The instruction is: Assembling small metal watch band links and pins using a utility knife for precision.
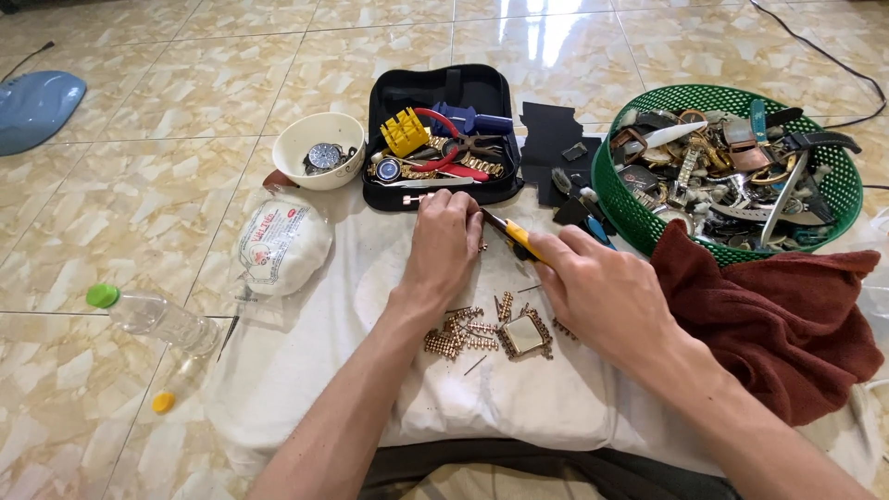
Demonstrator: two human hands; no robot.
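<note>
**Gold watch parts spread on a white cloth, both hands at work**

Gold-coloured bracelet links (460, 335) and a square watch case (525, 335) lie scattered on a white cloth (306, 361) spread over a glossy tiled floor (139, 213). The left hand (444, 243) rests palm down near the far edge of the cloth, its fingers curled over something small; what it presses or pinches is hidden beneath them, though a bit of gold link shows just beside the fingertips. The right hand (597, 292) is clenched around a yellow-handled tool (514, 236), whose dark tip points toward the left hand's fingers and meets them or comes very close.

Just beyond the hands sits an open black tool case (440, 88) holding a yellow block, red-handled pliers, a blue tool and more gold bracelet pieces. To its left stands a white bowl (301, 139) with a round watch inside. A white plastic bag (278, 243) lies on the cloth's left edge, and a clear plastic bottle (157, 317) with a green cap lies on the tiles beside it, a small yellow cap near it.

On the right, a green plastic basket (611, 199) is heaped with watches, straps and cases. A dark red towel (778, 315) is bunched against the basket's near side, next to the right forearm. A pale blue object (37, 106) lies at the far left.
</note>
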